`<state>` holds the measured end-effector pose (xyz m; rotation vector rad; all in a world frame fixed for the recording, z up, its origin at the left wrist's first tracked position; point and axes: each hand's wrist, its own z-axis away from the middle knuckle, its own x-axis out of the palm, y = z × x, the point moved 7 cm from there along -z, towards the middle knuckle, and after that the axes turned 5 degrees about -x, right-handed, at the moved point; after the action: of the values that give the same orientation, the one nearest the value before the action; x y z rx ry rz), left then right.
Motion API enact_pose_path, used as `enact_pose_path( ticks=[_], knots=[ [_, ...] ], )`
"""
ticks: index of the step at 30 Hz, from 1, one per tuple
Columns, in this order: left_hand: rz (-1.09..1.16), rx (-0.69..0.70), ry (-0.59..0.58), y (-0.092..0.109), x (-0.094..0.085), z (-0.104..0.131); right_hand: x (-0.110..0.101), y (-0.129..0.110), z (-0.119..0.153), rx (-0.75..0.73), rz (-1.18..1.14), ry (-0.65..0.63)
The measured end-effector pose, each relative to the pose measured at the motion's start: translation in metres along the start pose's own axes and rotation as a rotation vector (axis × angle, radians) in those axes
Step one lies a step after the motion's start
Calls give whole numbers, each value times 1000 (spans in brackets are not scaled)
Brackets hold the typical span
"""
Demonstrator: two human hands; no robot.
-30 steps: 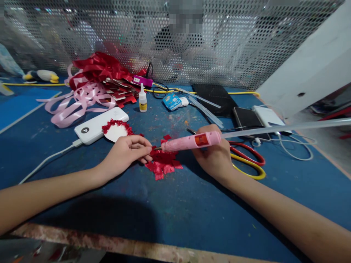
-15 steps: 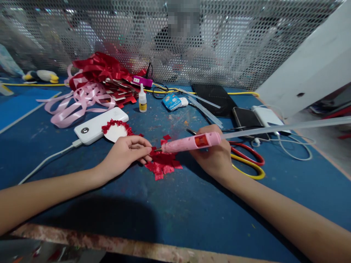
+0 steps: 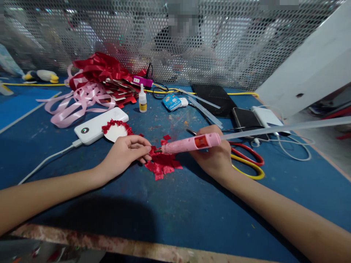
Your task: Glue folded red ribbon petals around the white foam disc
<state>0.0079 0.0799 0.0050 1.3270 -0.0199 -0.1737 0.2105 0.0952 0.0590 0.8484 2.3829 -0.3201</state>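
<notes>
Pink glue gun [image 3: 181,145], clasped in your right hand [image 3: 215,157], points toward the red ribbon piece [image 3: 153,149] your left hand [image 3: 128,151] pinches.

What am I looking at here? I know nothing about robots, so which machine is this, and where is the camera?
There is no robot: these are a person's bare hands, seen from a camera worn on their head, looking forward and down.

The right hand holds a pink glue gun with a long, pale glue stick sticking out behind. The left hand appears to pinch a small red piece by the gun's tip.

On the blue tabletop lie more red scraps, a white disc with a ruffled red edge, a white power bank, a small bottle and pink ribbon.
</notes>
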Motion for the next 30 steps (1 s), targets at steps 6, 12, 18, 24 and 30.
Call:
enact_pose_path(
  ticks=[6, 12, 18, 24, 30],
  knots=[
    [-20, -4, -12, 0, 1, 0, 0, 2, 0, 39, 9, -7],
    [-38, -4, 2, 0, 1, 1, 1, 5, 3, 83, 11, -12],
    [-54, 19, -2, 1, 1, 0, 1, 6, 3, 93, -28, -6],
    [-88, 6, -16, 1, 3, 1, 1, 5, 3, 87, -24, -6],
    [-97, -2, -6, 2, 3, 2, 2, 6, 2, 93, -20, -14]
  ],
)
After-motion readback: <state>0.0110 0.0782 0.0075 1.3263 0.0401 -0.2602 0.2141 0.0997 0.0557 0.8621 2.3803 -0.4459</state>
